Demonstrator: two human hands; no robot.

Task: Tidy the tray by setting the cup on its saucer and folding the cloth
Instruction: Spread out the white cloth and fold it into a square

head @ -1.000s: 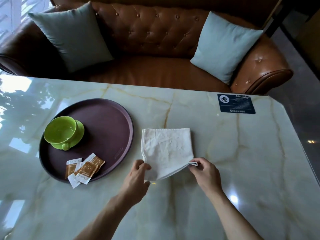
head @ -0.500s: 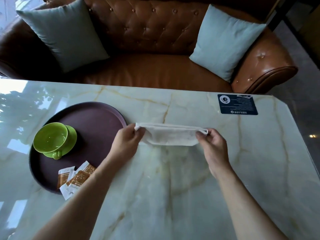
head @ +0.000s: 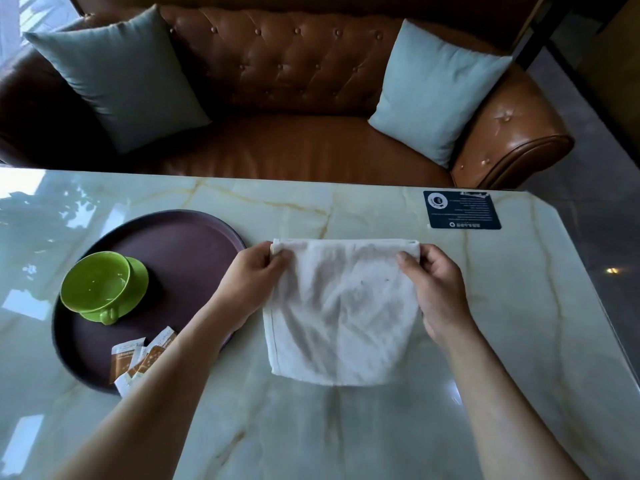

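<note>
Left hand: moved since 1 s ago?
Yes. The left hand went from the white cloth's near edge to its far edge, away from the person and toward the dark card on the table.

card (head: 462,210) print perhaps unreadable — sachets (head: 138,358) partly arm-covered

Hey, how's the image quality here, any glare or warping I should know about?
Head view: daylight glare on the glossy marble table, strongest at its left edge; wide-angle lens bows the sofa and table edges; cloth, cup and both hands stay sharp.
</note>
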